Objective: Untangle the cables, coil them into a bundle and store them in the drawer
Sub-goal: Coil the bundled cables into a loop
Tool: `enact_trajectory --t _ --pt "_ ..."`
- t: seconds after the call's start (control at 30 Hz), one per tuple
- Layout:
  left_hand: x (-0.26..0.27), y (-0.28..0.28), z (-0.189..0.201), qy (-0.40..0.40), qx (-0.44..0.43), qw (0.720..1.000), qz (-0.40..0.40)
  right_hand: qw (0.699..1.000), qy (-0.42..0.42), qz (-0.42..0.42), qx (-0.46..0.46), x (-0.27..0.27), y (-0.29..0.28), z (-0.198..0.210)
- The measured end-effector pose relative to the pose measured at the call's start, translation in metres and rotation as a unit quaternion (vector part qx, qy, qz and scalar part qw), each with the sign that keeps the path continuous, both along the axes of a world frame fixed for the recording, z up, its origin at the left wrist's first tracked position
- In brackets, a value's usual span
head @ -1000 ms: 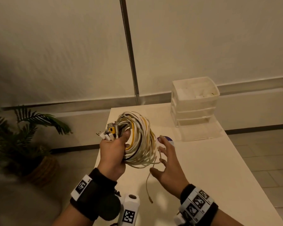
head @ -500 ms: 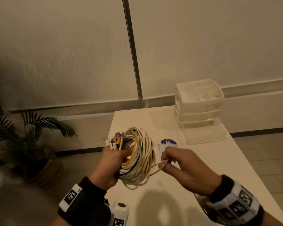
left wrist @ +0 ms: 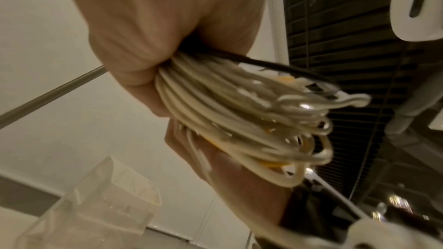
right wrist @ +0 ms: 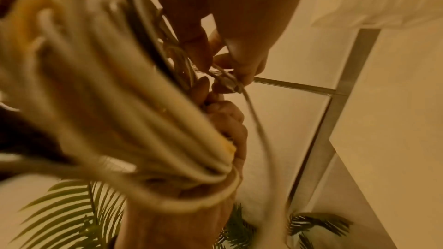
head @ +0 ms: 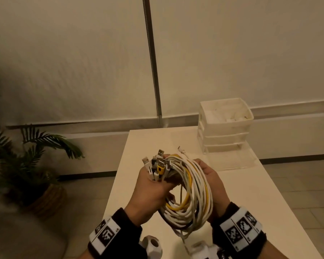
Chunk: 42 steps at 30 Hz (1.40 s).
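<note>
A coil of white, yellow and dark cables [head: 192, 195] hangs above the white table [head: 269, 202]. My left hand [head: 155, 186] grips it at the upper left, where several plugs [head: 160, 165] stick out of the fist. In the left wrist view the left hand [left wrist: 143, 31] clamps the cable strands [left wrist: 239, 120]. My right hand [head: 212, 177] sits behind the coil's right side, mostly hidden. In the right wrist view my right hand [right wrist: 230, 75] pinches a thin loose cable [right wrist: 254, 113] next to the cable bundle [right wrist: 120, 101]. The white drawer unit [head: 225, 126] has its clear bottom drawer [head: 232, 161] pulled out.
A metal pole [head: 153, 71] runs up the wall behind the table. A potted palm [head: 36, 165] stands on the floor to the left. White wrist-mounted devices [head: 151, 245] show at the bottom edge. The table's left edge is just under my left wrist.
My right hand went from open, to pinching a loose strand right of the coil, to lying behind the coil. The bundle now tilts flatter. The purple disc is no longer seen.
</note>
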<state>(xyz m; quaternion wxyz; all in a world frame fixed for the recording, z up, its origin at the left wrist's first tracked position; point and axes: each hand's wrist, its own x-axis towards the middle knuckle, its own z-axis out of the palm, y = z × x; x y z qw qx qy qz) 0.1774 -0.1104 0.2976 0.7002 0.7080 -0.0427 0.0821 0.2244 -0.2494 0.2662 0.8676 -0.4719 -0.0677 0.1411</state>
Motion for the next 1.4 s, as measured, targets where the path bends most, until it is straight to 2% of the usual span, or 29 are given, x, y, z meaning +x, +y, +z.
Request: enact_trajectory --t 0.2,0.3,0.37,0.43,0.5,0.53,0.6,0.67,0.8,0.9,1.0,1.1,1.17,1.27,1.33,1.4 --pt "0.003 -0.004 -0.001 0.030 0.084 0.995 -0.039 0.996 0.082 -0.001 -0.037 -0.004 -0.012 -0.004" --pt "0.016 0.005 -0.011 0.035 0.219 0.975 -0.021 0.994 0.072 0.011 -0.085 -0.003 -0.010 -0.011" --pt "0.019 0.008 -0.014 0.032 0.291 0.956 -0.007 0.991 0.066 -0.025 -0.111 0.001 -0.010 -0.011" --pt "0.019 0.007 -0.014 0.018 0.330 0.944 0.016 0.986 0.033 -0.043 -0.158 0.006 -0.015 -0.013" --pt "0.019 0.009 -0.013 0.002 0.352 0.935 0.046 0.981 0.025 -0.004 -0.191 0.004 -0.024 -0.019" --pt "0.020 0.012 -0.014 0.009 0.338 0.940 0.054 0.977 0.032 0.032 -0.206 0.000 -0.028 -0.026" --pt "0.023 0.014 -0.014 0.052 0.224 0.972 0.053 0.968 0.074 0.102 -0.216 -0.010 -0.033 -0.042" --pt "0.024 0.014 -0.012 0.074 0.124 0.986 0.077 0.962 0.134 0.141 -0.190 -0.015 -0.040 -0.066" --pt "0.030 0.016 -0.004 0.044 0.012 0.989 0.138 0.944 0.198 0.207 -0.163 -0.023 -0.046 -0.090" --pt "0.036 0.018 -0.007 0.052 -0.053 0.982 0.173 0.936 0.200 0.274 -0.095 -0.027 -0.037 -0.082" --pt "0.037 0.016 -0.012 0.065 -0.090 0.978 0.178 0.945 0.189 0.267 0.003 -0.025 -0.026 -0.064" --pt "0.037 0.013 -0.020 0.068 -0.089 0.973 0.200 0.945 0.217 0.210 0.124 -0.025 -0.019 -0.048" --pt "0.037 0.015 -0.031 0.063 -0.034 0.968 0.239 0.956 0.201 0.156 0.146 -0.025 -0.017 -0.040" --pt "0.032 0.016 -0.055 0.085 0.047 0.962 0.253 0.987 0.117 0.114 0.001 -0.030 -0.012 -0.027" --pt "0.028 0.016 -0.068 0.102 0.066 0.959 0.257 0.986 0.088 0.104 -0.094 -0.033 -0.011 -0.025" --pt "0.024 0.015 -0.076 0.104 0.086 0.954 0.266 0.983 0.086 0.106 -0.124 -0.033 -0.012 -0.025"
